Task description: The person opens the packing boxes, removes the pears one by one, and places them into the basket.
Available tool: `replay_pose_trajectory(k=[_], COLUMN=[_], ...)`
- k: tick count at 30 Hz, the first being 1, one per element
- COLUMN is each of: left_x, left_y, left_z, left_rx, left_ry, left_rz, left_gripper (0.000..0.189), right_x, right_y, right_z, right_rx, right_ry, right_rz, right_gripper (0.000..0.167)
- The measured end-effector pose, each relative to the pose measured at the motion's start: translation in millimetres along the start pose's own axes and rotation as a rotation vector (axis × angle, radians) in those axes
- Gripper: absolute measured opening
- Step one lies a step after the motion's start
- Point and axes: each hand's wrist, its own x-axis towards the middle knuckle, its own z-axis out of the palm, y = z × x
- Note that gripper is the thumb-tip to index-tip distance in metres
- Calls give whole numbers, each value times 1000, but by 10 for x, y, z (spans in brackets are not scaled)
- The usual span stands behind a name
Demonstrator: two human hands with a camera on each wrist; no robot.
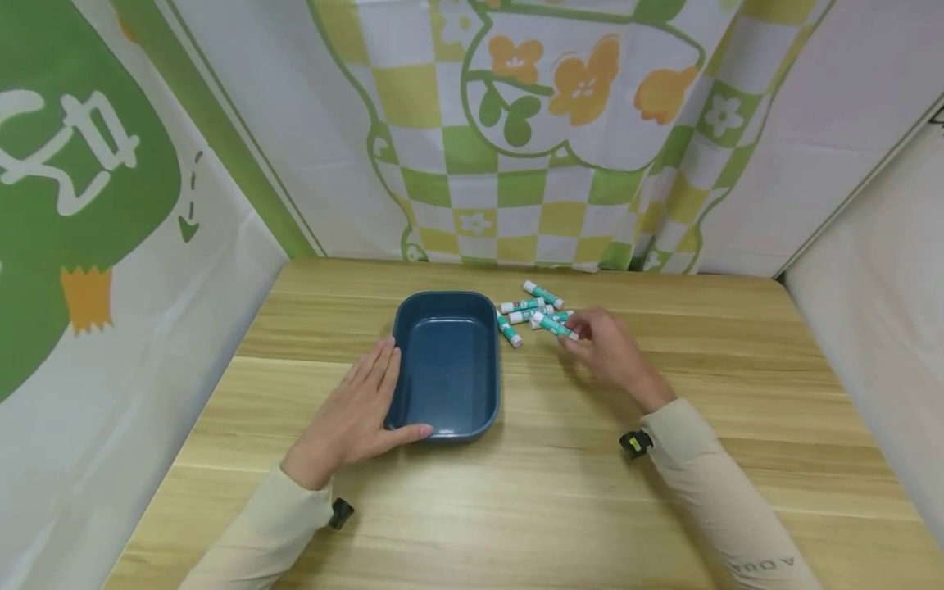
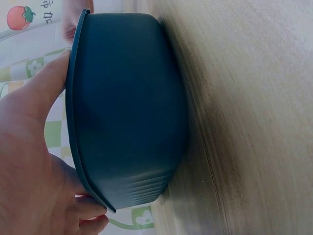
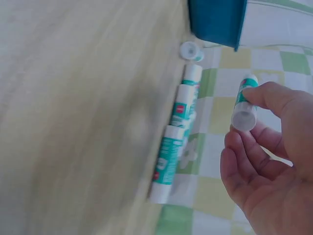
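A dark blue plastic bin (image 1: 446, 369) stands upright on the wooden table. My left hand (image 1: 361, 406) rests along its left rim and near corner, fingers straight and thumb over the front edge; the left wrist view shows that thumb (image 2: 49, 81) against the rim. Between thumb and fingers, my right hand (image 1: 608, 348) pinches a green-and-white glue stick (image 3: 244, 100), lifted off the table. Several similar glue sticks (image 1: 522, 305) lie in a loose pile just right of the bin, one of them (image 3: 166, 161) closest to the right wrist camera.
The wooden table (image 1: 560, 500) runs back to a checked, flowered curtain (image 1: 472, 164). White fabric walls rise on both sides, the left one printed with a green shape (image 1: 74, 180). Each forearm wears a light sleeve and a black wrist device (image 1: 636, 443).
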Motion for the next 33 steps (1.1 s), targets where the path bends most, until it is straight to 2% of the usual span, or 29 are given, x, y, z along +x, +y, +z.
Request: replay_pose_trajectory(k=[5,13,19,26,33], left_x=[0,15,22,13,1], left_y=[-6,1,-1,-5,-10], left_z=[-14,-24,-8,17,41], left_rx=[14,43,55,48,61], left_ry=[4,14,11,14,22], left_rz=[1,8,6,-3,-8], left_gripper=[119,119,120,121,121], right_x=[33,82,117,112,85], right_y=[-163,-499,-702,-950,-1137], right_z=[-84,-118,-5,155,368], right_rx=[-32,-33,-33,-26,-84], right_ry=[-5,-68,-96,-184,-258], right_rz=[-65,-179,-277,-327,-415], right_gripper=[19,16,11,8,15])
